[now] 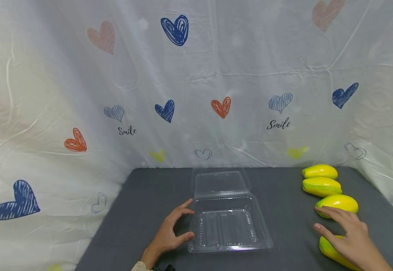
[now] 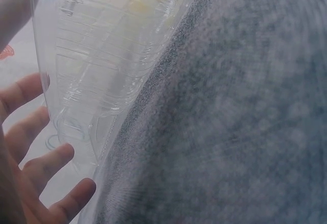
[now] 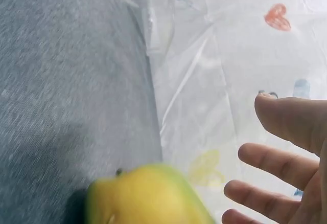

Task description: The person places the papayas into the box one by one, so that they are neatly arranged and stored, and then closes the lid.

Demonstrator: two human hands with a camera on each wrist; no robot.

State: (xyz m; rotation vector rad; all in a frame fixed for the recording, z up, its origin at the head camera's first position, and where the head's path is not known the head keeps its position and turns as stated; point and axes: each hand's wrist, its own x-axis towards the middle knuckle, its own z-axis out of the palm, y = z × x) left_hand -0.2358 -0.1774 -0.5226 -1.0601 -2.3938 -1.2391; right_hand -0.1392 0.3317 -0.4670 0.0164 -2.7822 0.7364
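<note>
A clear plastic clamshell box point(image 1: 230, 226) lies on the grey table with its lid folded back. My left hand point(image 1: 170, 229) is at the box's left rim, fingers spread; in the left wrist view the fingers point(image 2: 30, 127) lie along the clear wall, not curled round it. On the right, my right hand point(image 1: 350, 233) hovers with spread fingers above the nearest yellow-green mango-like fruit point(image 1: 332, 250), partly hiding it. Its fingertips overlap another such fruit point(image 1: 340, 203) in the head view. The right wrist view shows one fruit point(image 3: 148, 196) below the fingers, apart from them.
Two more yellow fruits point(image 1: 320, 171) lie farther back in the same row along the table's right side. The grey table point(image 1: 142, 203) ends at a white curtain point(image 1: 243, 124) printed with hearts, which also hangs along both sides.
</note>
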